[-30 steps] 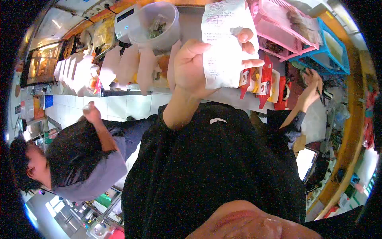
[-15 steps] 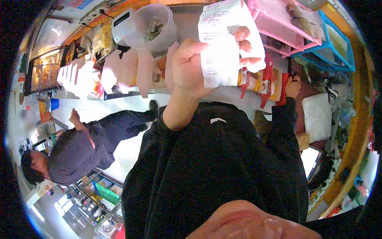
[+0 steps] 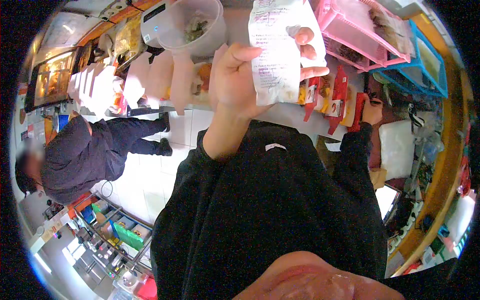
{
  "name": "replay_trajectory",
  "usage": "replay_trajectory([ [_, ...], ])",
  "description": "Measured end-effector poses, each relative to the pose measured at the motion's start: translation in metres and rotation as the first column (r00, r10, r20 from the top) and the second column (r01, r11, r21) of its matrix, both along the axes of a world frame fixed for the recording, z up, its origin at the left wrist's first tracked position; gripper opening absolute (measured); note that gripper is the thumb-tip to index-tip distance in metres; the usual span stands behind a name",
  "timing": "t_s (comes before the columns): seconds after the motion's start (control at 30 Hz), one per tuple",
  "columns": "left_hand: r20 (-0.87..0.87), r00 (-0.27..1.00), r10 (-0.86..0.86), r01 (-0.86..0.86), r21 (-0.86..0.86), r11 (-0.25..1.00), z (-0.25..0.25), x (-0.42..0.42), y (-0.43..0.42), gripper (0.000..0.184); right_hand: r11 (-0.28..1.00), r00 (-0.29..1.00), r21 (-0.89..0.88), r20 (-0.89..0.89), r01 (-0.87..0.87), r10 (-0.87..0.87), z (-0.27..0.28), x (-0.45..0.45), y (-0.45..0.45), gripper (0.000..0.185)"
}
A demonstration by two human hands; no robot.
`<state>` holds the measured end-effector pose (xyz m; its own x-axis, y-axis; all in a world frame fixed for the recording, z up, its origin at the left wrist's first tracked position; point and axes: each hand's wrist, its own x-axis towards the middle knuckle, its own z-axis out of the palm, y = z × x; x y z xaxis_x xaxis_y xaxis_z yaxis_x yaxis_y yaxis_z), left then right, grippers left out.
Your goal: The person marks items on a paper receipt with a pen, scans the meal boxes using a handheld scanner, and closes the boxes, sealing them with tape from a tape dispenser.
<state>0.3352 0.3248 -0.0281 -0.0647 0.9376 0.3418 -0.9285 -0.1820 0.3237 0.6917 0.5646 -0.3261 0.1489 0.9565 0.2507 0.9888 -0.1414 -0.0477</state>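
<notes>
My left hand (image 3: 235,80) is closed on a long white printed receipt (image 3: 275,65), thumb on its left edge and fingertips showing at its right. Farther right, my right hand (image 3: 372,111) is at the rightmost red food box (image 3: 358,111), its fingers bent against the box's side. Two other open boxes with red flaps (image 3: 338,100) and yellowish contents stand beside it, partly behind the receipt. Left of my left hand runs a row of open boxes with pale flaps (image 3: 181,87), food inside some of them.
A clear tub (image 3: 200,27) sits on a white scale at the top. Pink (image 3: 345,37) and blue baskets (image 3: 425,60) stand upper right. A lit tablet (image 3: 386,200) lies lower right. A co-worker (image 3: 80,155) is at the left, near a shelf rack (image 3: 125,232).
My right hand has moved left from the counter's right side to the red box. The receipt stays in my left hand, shifted slightly. The co-worker has moved and turned away.
</notes>
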Motion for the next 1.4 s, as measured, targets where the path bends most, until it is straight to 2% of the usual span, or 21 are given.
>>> replay_trajectory([
  [0.07, -0.015, 0.999, 0.031, -0.032, -0.027, 0.999, 0.004, -0.003, -0.006, 0.056, 0.986, 0.904, 0.141, -0.403, -0.093, 0.143, 0.013, -0.003, -0.007, 0.059],
  [0.17, -0.013, 0.999, 0.033, -0.034, -0.016, 0.999, 0.001, -0.014, -0.009, 0.055, 0.957, 0.945, 0.278, -0.284, -0.083, 0.165, 0.039, -0.015, -0.021, 0.057],
  [0.23, 0.000, 1.000, 0.008, -0.008, 0.025, 1.000, 0.000, -0.024, -0.011, 0.054, 0.904, 0.877, 0.414, -0.388, -0.109, 0.283, 0.058, -0.031, -0.020, 0.049],
  [0.3, 0.026, 1.000, -0.010, 0.011, -0.015, 1.000, -0.002, -0.034, -0.014, 0.054, 0.857, 0.663, 0.512, -0.624, -0.054, 0.414, 0.118, -0.070, -0.039, 0.038],
  [0.37, 0.021, 1.000, -0.004, 0.006, -0.077, 0.997, -0.003, -0.043, -0.022, 0.054, 0.856, 0.267, 0.494, -0.813, -0.154, 0.518, 0.183, -0.129, -0.082, 0.023],
  [0.43, 0.013, 1.000, 0.005, -0.003, -0.132, 0.991, -0.004, -0.054, -0.028, 0.053, 0.774, -0.014, 0.514, -0.836, -0.370, 0.549, 0.228, -0.182, -0.126, 0.008],
  [0.5, -0.111, 0.987, 0.115, -0.136, -0.198, 0.971, -0.005, -0.069, -0.034, 0.050, 0.628, -0.161, 0.437, -0.880, -0.644, 0.447, 0.257, -0.233, -0.165, 0.013],
  [0.53, -0.106, 0.987, 0.117, -0.137, -0.201, 0.970, -0.007, -0.079, -0.039, 0.050, 0.526, -0.292, 0.450, -0.887, -0.721, 0.359, 0.279, -0.265, -0.186, 0.023],
  [0.6, -0.043, 0.995, 0.090, -0.098, -0.268, 0.958, -0.012, -0.101, -0.048, 0.048, 0.441, -0.422, 0.475, -0.880, -0.761, 0.219, 0.280, -0.315, -0.206, 0.038],
  [0.7, 0.018, 0.994, 0.108, -0.103, -0.166, 0.981, -0.029, -0.139, -0.059, 0.047, 0.432, -0.249, 0.363, -0.921, -0.826, 0.298, 0.285, -0.369, -0.226, 0.038],
  [0.8, 0.031, 0.982, 0.189, -0.173, -0.273, 0.946, -0.042, -0.174, -0.074, 0.045, 0.438, -0.269, 0.329, -0.943, -0.837, 0.195, 0.277, -0.406, -0.241, 0.031],
  [0.87, 0.062, 0.980, 0.191, -0.162, -0.321, 0.933, -0.051, -0.192, -0.085, 0.045, 0.420, -0.208, 0.256, -0.966, -0.871, 0.156, 0.281, -0.421, -0.253, 0.030],
  [1.0, 0.268, 0.963, 0.011, 0.009, -0.073, 0.997, -0.062, -0.220, -0.100, 0.041, 0.423, -0.161, 0.189, -0.982, -0.886, 0.102, 0.282, -0.442, -0.270, 0.032],
  [1.03, 0.282, 0.959, -0.005, 0.033, -0.095, 0.995, -0.063, -0.223, -0.104, 0.039, 0.441, -0.127, 0.147, -0.989, -0.886, 0.074, 0.284, -0.445, -0.273, 0.031],
  [1.1, 0.104, 0.988, 0.113, -0.074, -0.318, 0.945, -0.059, -0.226, -0.106, 0.037, 0.459, -0.135, 0.143, -0.990, -0.877, 0.050, 0.284, -0.449, -0.277, 0.033],
  [1.17, 0.145, 0.989, 0.016, 0.030, -0.309, 0.951, -0.062, -0.230, -0.107, 0.036, 0.475, -0.147, 0.140, -0.989, -0.869, 0.024, 0.287, -0.451, -0.281, 0.034],
  [1.23, 0.269, 0.956, -0.115, 0.186, -0.254, 0.949, -0.054, -0.231, -0.108, 0.033, 0.474, 0.028, 0.032, -0.993, -0.880, 0.118, 0.294, -0.450, -0.285, 0.041],
  [1.3, 0.297, 0.943, -0.150, 0.157, -0.002, 0.988, -0.083, -0.223, -0.109, 0.031, 0.456, 0.081, 0.078, -0.945, -0.887, 0.317, 0.284, -0.440, -0.288, 0.046],
  [1.33, 0.127, 0.991, 0.047, -0.010, -0.279, 0.960, -0.075, -0.216, -0.116, 0.032, 0.483, 0.080, 0.092, -0.943, -0.871, 0.323, 0.284, -0.439, -0.288, 0.047],
  [1.37, -0.087, 0.977, 0.197, -0.214, -0.505, 0.836, -0.067, -0.207, -0.123, 0.033, 0.510, 0.079, 0.106, -0.941, -0.854, 0.328, 0.284, -0.438, -0.290, 0.049],
  [1.4, -0.372, 0.897, 0.236, -0.368, -0.336, 0.867, -0.081, -0.212, -0.125, 0.035, 0.521, 0.128, 0.081, -0.926, -0.850, 0.354, 0.281, -0.432, -0.288, 0.050],
])
